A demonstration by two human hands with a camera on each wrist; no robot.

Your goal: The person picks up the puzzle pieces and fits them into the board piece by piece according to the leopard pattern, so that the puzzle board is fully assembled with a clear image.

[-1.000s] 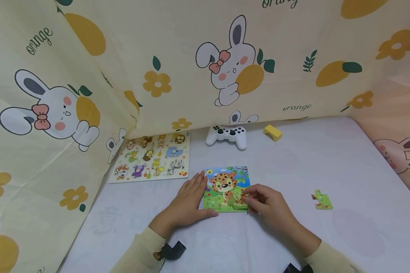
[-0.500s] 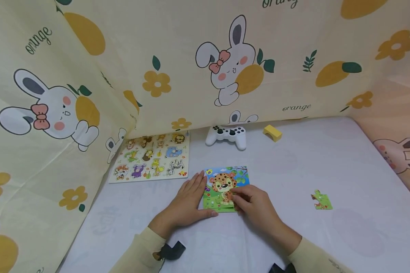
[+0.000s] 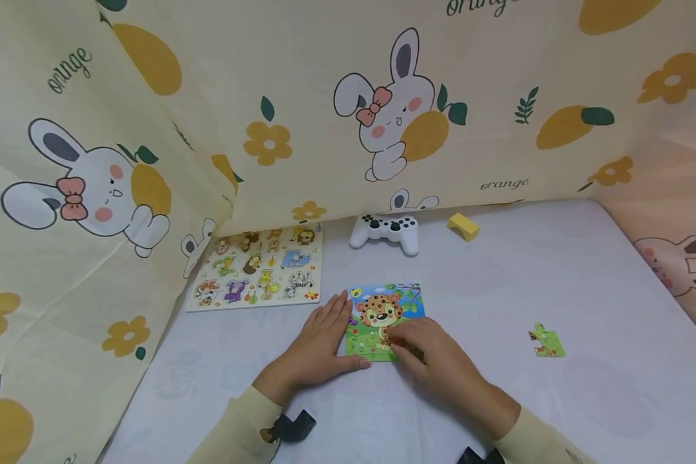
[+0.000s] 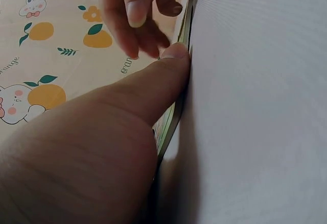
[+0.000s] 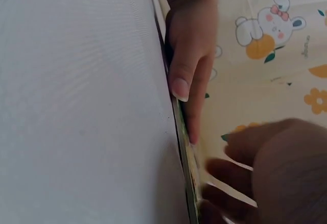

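A jigsaw puzzle (image 3: pixel 381 309) with a cartoon leopard lies on the white-covered table. My left hand (image 3: pixel 319 341) rests along its left edge, fingers straight, with the thumb at the near edge. My right hand (image 3: pixel 441 354) is over the puzzle's lower right part and hides it. Seen from the left wrist, the right hand's fingers (image 4: pixel 137 12) hang loosely bent above the board, with no piece visible between them. In the right wrist view these fingers are blurred close to the board's edge (image 5: pixel 184 147). A loose green jigsaw piece (image 3: pixel 548 341) lies apart on the right.
An animal peg puzzle board (image 3: pixel 261 270) lies at the back left, partly under the hanging cloth (image 3: pixel 301 77). A white game controller (image 3: pixel 385 232) and a yellow arch-shaped block (image 3: pixel 463 227) are at the back.
My right hand has moved left across the puzzle's lower part. A raised green piece at its fingertips earlier no longer shows. The left hand and loose piece have stayed put.
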